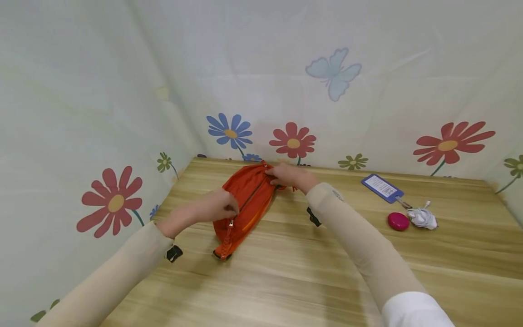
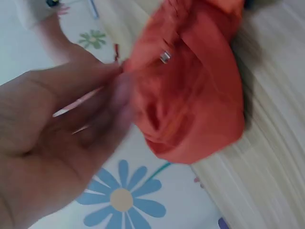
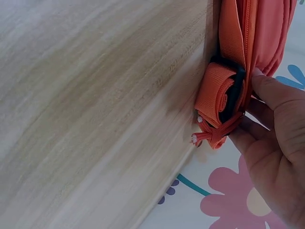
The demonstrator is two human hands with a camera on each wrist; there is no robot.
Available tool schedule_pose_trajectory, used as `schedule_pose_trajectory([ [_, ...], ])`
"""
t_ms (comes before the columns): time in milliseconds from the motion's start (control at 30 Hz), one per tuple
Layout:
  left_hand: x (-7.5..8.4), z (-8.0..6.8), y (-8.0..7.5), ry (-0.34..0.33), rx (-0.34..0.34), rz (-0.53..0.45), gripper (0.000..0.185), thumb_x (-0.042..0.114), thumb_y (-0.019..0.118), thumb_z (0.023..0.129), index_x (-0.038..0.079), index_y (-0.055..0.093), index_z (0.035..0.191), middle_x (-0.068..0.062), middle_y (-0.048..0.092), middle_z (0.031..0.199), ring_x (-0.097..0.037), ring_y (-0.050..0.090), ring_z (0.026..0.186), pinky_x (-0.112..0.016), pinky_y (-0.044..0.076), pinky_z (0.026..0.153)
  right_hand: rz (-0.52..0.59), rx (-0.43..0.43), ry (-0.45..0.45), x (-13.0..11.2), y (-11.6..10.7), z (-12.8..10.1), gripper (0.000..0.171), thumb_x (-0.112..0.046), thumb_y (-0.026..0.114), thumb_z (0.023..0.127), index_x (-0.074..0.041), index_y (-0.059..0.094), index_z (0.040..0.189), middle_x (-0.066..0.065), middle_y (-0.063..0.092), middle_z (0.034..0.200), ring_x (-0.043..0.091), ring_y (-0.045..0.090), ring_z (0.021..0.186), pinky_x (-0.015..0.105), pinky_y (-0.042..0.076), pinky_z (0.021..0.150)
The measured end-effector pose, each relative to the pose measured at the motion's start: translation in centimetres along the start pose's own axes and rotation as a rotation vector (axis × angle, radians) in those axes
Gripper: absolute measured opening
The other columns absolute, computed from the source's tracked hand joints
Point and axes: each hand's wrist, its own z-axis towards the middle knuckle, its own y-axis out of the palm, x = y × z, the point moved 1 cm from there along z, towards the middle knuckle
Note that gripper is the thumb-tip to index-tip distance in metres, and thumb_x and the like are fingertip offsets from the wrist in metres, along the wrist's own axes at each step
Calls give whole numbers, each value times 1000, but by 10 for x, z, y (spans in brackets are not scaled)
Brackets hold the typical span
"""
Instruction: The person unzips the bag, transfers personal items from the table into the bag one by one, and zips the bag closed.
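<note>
An orange-red waist bag [image 1: 241, 184] stands slanted on the wooden table, a dark zipper line running along its top. My left hand [image 1: 212, 206] pinches the fabric beside the near end of the zipper, close to a metal zipper pull [image 2: 165, 57]. At the far end, my right hand [image 1: 291, 176] grips the bag, its thumb on the near side and its fingers tucked behind. Just by those fingers, the right wrist view shows a rolled orange strap [image 3: 209, 93] with a black buckle [image 3: 233, 90] and a knotted cord [image 3: 209, 131].
On the right of the wooden table [image 1: 286, 272] lie a blue-edged card holder [image 1: 382, 188], a round pink case [image 1: 398, 221] and a bundled white cable [image 1: 422, 218]. A flower-printed white curtain [image 1: 261, 68] rises behind the table and along its left.
</note>
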Motion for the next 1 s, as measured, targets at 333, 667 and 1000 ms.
schedule_pose_trajectory([
  [333, -46, 49, 8, -5, 52, 84, 57, 17, 58, 105, -4, 38, 154, -23, 39, 156, -39, 37, 145, -51, 33, 118, 89, 32, 178, -11, 8, -14, 62, -31, 55, 106, -2, 35, 157, 19, 51, 150, 30, 60, 122, 40, 48, 107],
  [667, -82, 74, 18, -53, -123, 87, 75, 52, 34, 109, 4, 14, 163, -14, 8, 170, -40, -1, 156, -54, 9, 125, 135, 46, 322, -33, 29, -24, 97, -61, 52, 99, 7, 17, 159, 26, 15, 166, 38, 14, 155, 45, 18, 125],
  [1000, -98, 80, 50, -49, -54, -1, 65, 45, 29, 111, 12, 11, 165, -5, 5, 172, -31, -3, 157, -49, 6, 126, 118, 47, 316, -34, 37, -29, 99, -61, 54, 99, 7, 15, 159, 25, 8, 167, 39, 10, 155, 45, 15, 125],
])
